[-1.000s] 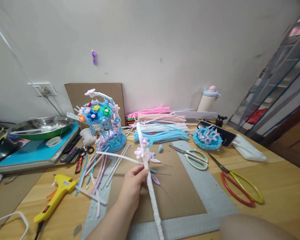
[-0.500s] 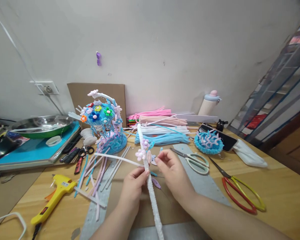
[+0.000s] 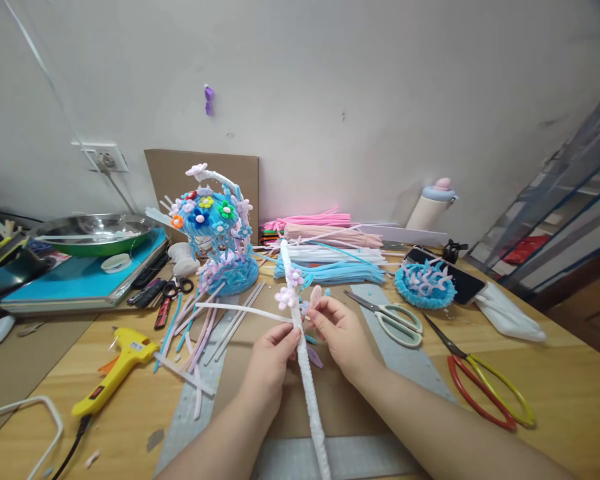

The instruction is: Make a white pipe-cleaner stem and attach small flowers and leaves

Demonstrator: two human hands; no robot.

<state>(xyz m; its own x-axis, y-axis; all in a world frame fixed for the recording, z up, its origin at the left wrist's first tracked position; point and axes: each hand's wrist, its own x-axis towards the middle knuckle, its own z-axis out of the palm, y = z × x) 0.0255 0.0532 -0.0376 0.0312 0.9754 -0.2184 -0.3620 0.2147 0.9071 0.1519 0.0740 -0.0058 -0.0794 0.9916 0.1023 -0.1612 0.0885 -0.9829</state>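
A long white pipe-cleaner stem (image 3: 307, 387), wrapped thick, stands tilted in front of me with pale pink flowers (image 3: 287, 297) near its top. My left hand (image 3: 274, 353) pinches it below the flowers. A loose white pipe cleaner (image 3: 243, 309) reaches out leftward from that hand. Beside the stem on the right, my right hand (image 3: 337, 330) pinches a small pale pink loop, shaped like a petal (image 3: 316, 297), its fingertips close to the stem. Below, a purple leaf-shaped piece (image 3: 314, 357) shows between the hands, partly hidden by the stem.
A decorated blue flower piece (image 3: 220, 233) stands back left. Bundled pipe cleaners (image 3: 333, 271) lie behind my hands. A yellow glue gun (image 3: 120, 367) rests at left; grey-handled scissors (image 3: 397, 325) and red-and-yellow scissors (image 3: 485, 387) lie right, near a round blue piece (image 3: 424, 283).
My right hand has closed in on the stem, and the pale pink loop now shows upright at its fingertips. The whole view has shifted slightly. My left hand keeps its hold.
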